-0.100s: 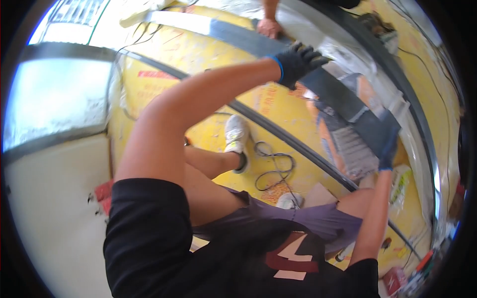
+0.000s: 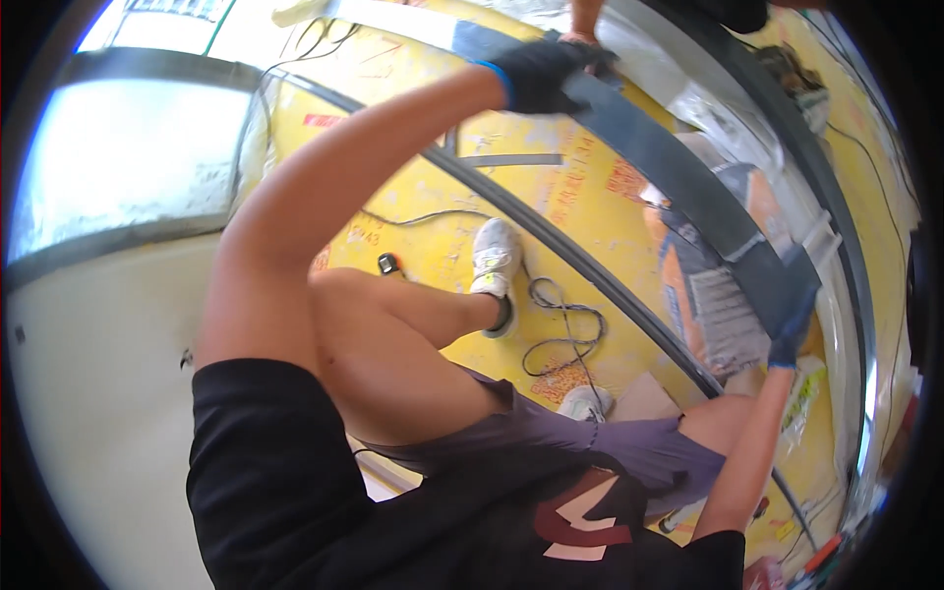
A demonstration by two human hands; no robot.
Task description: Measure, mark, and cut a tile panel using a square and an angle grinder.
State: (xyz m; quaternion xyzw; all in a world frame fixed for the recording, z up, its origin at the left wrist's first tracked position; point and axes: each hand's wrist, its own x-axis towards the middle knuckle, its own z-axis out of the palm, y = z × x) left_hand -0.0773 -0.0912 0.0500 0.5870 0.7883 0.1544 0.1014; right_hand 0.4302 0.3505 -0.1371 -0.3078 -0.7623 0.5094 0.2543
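Note:
A long, flat dark-grey strip [image 2: 678,187] slants from the upper middle down to the right, with a crosswise seam near its lower end. My right hand [image 2: 790,334], in a dark glove with a blue cuff, is closed on that lower end. My left hand [image 2: 551,77], gloved the same way, reaches across the strip farther up. Its fingers are blurred and partly hidden, so their grip does not show. Just behind it another person's forearm [image 2: 587,18] comes down from the top edge, the hand mostly covered by mine.
Below the strip lies a printed sack [image 2: 723,305] on the yellow floor [image 2: 423,256]. A long dark metal rail [image 2: 551,241] crosses diagonally between me and the strip. A looped cord [image 2: 565,339] and a small black-and-red tape measure [image 2: 390,264] lie near my foot. Plastic sheeting [image 2: 708,108] runs along the far side.
My left hand has shifted left and up along the strip, closer to the other person's hand, and its spread fingers have lowered. My right hand still holds the lower end. The view has shifted.

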